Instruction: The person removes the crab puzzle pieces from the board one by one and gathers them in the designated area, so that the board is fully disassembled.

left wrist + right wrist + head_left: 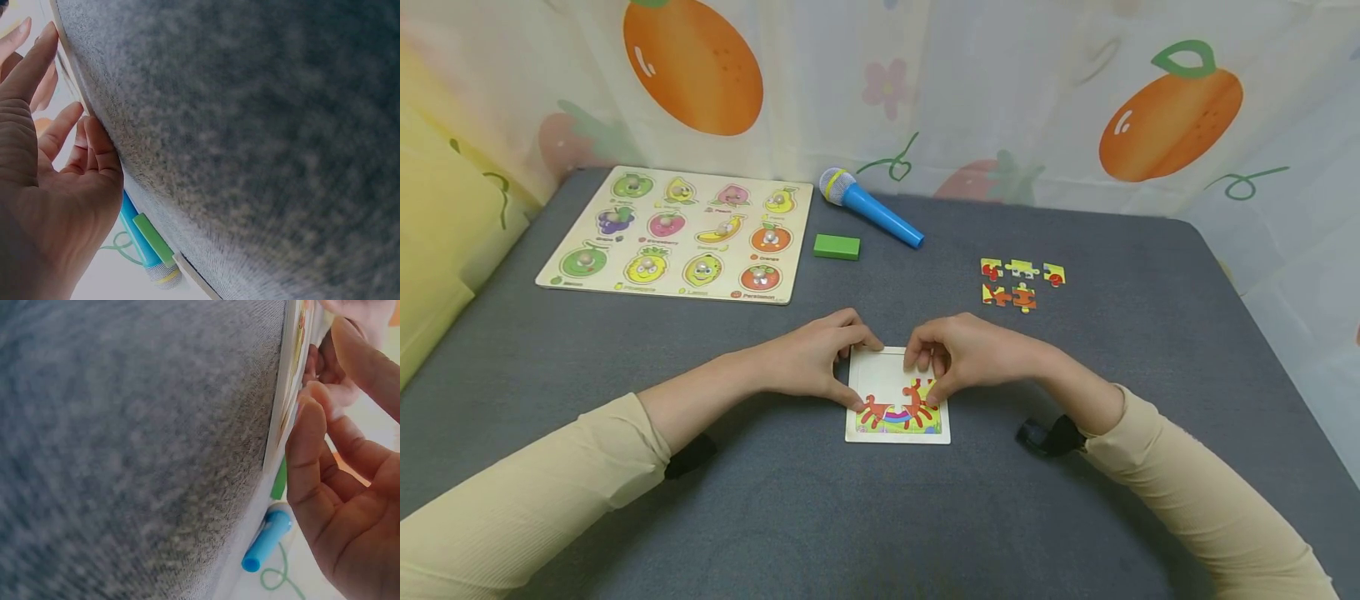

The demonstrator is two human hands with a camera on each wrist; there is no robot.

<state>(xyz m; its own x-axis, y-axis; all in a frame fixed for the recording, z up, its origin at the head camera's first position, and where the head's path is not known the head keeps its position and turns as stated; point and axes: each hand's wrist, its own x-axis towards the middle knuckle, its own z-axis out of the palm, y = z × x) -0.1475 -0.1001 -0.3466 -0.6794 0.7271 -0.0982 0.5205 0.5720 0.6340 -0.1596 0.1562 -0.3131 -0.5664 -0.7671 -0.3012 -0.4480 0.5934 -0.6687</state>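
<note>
A small square puzzle tray [898, 438] lies on the grey table in the head view, its lower part filled with joined pieces showing a red-orange crab [917, 408]. The upper left of its recess is bare. My left hand [808, 354] holds the tray at its left side, thumb on the left edge and a fingertip at the top edge. From the right, my right hand [973, 354] reaches over the tray, its thumb touching the crab piece at the right and its bent fingers over the upper right. No loose piece shows between its thumb and fingers in the right wrist view.
Several loose jigsaw pieces [1022, 269] lie at the back right. Behind the tray are a green block [837, 247] and a blue toy microphone [880, 215]. A fruit peg board [685, 287] lies at the back left. A printed curtain [985, 92] hangs behind the table.
</note>
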